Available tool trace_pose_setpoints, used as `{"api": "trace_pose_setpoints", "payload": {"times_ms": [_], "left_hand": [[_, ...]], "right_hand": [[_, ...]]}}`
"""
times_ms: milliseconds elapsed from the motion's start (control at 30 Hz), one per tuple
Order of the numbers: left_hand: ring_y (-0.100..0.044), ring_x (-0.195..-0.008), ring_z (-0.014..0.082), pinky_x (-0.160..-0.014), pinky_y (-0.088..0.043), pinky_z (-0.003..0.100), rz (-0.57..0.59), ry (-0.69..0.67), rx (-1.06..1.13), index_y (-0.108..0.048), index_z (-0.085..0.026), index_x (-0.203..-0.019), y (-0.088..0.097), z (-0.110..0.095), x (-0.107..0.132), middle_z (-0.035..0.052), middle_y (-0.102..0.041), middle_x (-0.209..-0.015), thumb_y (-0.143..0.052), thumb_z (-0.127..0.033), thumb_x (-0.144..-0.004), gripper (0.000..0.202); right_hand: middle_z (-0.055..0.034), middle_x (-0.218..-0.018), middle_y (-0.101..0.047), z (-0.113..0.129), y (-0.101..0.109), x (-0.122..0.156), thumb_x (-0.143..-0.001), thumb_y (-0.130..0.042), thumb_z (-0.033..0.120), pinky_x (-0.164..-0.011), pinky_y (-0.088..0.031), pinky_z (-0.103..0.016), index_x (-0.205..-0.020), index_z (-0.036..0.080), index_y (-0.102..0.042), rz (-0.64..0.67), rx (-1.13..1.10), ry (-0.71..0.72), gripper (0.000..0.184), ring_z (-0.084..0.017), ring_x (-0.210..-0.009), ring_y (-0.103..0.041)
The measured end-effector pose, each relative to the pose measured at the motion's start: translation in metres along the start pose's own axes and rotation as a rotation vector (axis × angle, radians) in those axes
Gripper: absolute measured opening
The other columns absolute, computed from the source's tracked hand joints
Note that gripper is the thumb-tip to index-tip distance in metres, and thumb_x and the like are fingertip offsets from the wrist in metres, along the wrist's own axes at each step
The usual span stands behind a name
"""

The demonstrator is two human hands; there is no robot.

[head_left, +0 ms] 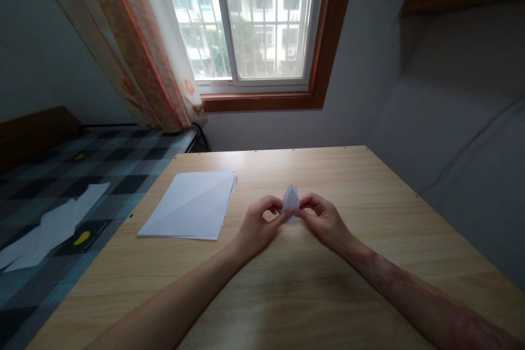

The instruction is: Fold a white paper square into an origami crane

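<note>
Between my two hands is a small piece of folded white paper (291,200), its pointed tips facing up and away from me. My left hand (264,221) pinches its left side with thumb and fingers. On the right side, my right hand (322,216) grips it the same way, both thumbs close together at the lower front. The paper is held just over the table, and I cannot tell if its lower edge touches the wood. Some of its folds are hidden behind my fingertips.
A stack of white paper sheets (192,205) lies left of my hands on the wooden table (369,197). Beyond the table's left edge, paper scraps (61,229) rest on a checked bed (135,175). A window (266,22) with a curtain (135,38) is behind the table.
</note>
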State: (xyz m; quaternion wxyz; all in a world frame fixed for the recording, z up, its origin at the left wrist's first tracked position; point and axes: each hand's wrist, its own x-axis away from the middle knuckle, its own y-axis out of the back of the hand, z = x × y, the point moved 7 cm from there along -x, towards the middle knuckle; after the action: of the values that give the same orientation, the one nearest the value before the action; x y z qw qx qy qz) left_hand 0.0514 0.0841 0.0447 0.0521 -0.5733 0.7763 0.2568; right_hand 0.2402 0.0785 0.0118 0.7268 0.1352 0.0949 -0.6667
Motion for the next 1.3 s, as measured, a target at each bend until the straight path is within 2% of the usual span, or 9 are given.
{"api": "trace_pose_setpoints", "payload": {"times_ms": [167, 300, 400, 467, 667, 800, 933, 1067, 1300], "left_hand": [[-0.072, -0.085, 0.0190, -0.083, -0.057, 0.032, -0.063, -0.052, -0.004, -0.082, -0.020, -0.094, 0.003, -0.003, 0.000, 0.0051, -0.080, -0.092, -0.080, -0.038, -0.099, 0.019], [-0.076, -0.086, 0.0188, -0.086, -0.061, 0.032, -0.074, -0.006, 0.042, -0.081, -0.021, -0.104, 0.002, 0.001, 0.000, 0.0046, -0.083, -0.097, -0.082, -0.035, -0.097, 0.016], [-0.078, -0.086, 0.0189, -0.084, -0.062, 0.032, -0.095, 0.055, 0.121, -0.074, -0.022, -0.121, 0.003, 0.008, 0.001, 0.0030, -0.083, -0.094, -0.085, -0.037, -0.094, 0.033], [-0.078, -0.084, 0.0191, -0.081, -0.062, 0.031, -0.094, 0.087, 0.158, -0.072, -0.021, -0.126, 0.002, 0.012, 0.001, 0.0025, -0.082, -0.090, -0.087, -0.039, -0.092, 0.042], [-0.078, -0.089, 0.0224, -0.085, -0.061, 0.033, 0.030, 0.152, 0.194, -0.085, -0.018, -0.102, -0.003, 0.014, -0.002, 0.0082, -0.086, -0.099, -0.084, -0.050, -0.094, 0.033], [-0.075, -0.087, 0.0214, -0.082, -0.058, 0.031, 0.033, 0.118, 0.127, -0.088, -0.020, -0.101, -0.001, 0.009, -0.003, 0.0062, -0.084, -0.094, -0.075, -0.052, -0.101, 0.035], [-0.072, -0.088, 0.0210, -0.082, -0.056, 0.030, 0.050, 0.025, 0.062, -0.090, -0.021, -0.099, 0.001, 0.002, -0.004, 0.0076, -0.079, -0.093, -0.064, -0.051, -0.108, 0.040], [-0.072, -0.093, 0.0212, -0.083, -0.054, 0.030, 0.050, 0.007, 0.069, -0.091, -0.022, -0.103, 0.001, 0.002, -0.004, 0.0095, -0.079, -0.101, -0.067, -0.047, -0.108, 0.035], [-0.067, -0.081, 0.0183, -0.070, -0.049, 0.027, 0.048, 0.030, 0.034, -0.089, -0.020, -0.093, -0.002, 0.000, -0.002, 0.0077, -0.077, -0.090, -0.075, -0.046, -0.102, 0.030]], "right_hand": [[-0.0067, -0.103, -0.082, 0.002, 0.002, -0.001, -0.091, -0.089, 0.046, -0.094, -0.059, -0.038, -0.103, 0.023, -0.080, -0.038, -0.023, 0.009, 0.027, -0.025, -0.098, -0.074], [-0.0035, -0.097, -0.081, 0.001, 0.001, -0.001, -0.090, -0.090, 0.043, -0.094, -0.059, -0.038, -0.113, 0.026, -0.075, -0.050, -0.051, 0.016, 0.032, -0.023, -0.094, -0.076], [-0.0009, -0.090, -0.080, -0.005, 0.003, 0.001, -0.090, -0.090, 0.044, -0.088, -0.059, -0.036, -0.126, 0.027, -0.068, -0.079, -0.059, -0.038, 0.046, -0.023, -0.088, -0.077], [-0.0027, -0.091, -0.082, -0.009, 0.004, 0.001, -0.088, -0.091, 0.046, -0.085, -0.059, -0.036, -0.124, 0.026, -0.070, -0.084, -0.049, -0.081, 0.047, -0.024, -0.087, -0.079], [-0.0078, -0.096, -0.086, -0.013, 0.002, 0.003, -0.086, -0.092, 0.052, -0.081, -0.062, -0.035, -0.096, 0.022, -0.082, -0.038, -0.035, -0.127, 0.033, -0.025, -0.087, -0.081], [-0.0073, -0.096, -0.087, -0.015, 0.001, 0.004, -0.086, -0.090, 0.055, -0.079, -0.064, -0.036, -0.095, 0.023, -0.085, -0.043, -0.067, -0.171, 0.034, -0.026, -0.084, -0.081], [-0.0077, -0.096, -0.086, -0.005, -0.001, 0.003, -0.090, -0.086, 0.056, -0.084, -0.066, -0.039, -0.094, 0.022, -0.087, -0.028, -0.020, -0.136, 0.034, -0.028, -0.089, -0.082], [-0.0082, -0.099, -0.086, 0.006, -0.004, 0.004, -0.098, -0.078, 0.053, -0.088, -0.067, -0.041, -0.099, 0.024, -0.090, 0.018, 0.033, -0.075, 0.032, -0.030, -0.096, -0.081], [-0.0099, -0.104, -0.085, 0.005, -0.004, 0.008, -0.103, -0.073, 0.050, -0.084, -0.067, -0.041, -0.104, 0.024, -0.088, 0.024, 0.108, -0.015, 0.030, -0.030, -0.095, -0.080]]}}
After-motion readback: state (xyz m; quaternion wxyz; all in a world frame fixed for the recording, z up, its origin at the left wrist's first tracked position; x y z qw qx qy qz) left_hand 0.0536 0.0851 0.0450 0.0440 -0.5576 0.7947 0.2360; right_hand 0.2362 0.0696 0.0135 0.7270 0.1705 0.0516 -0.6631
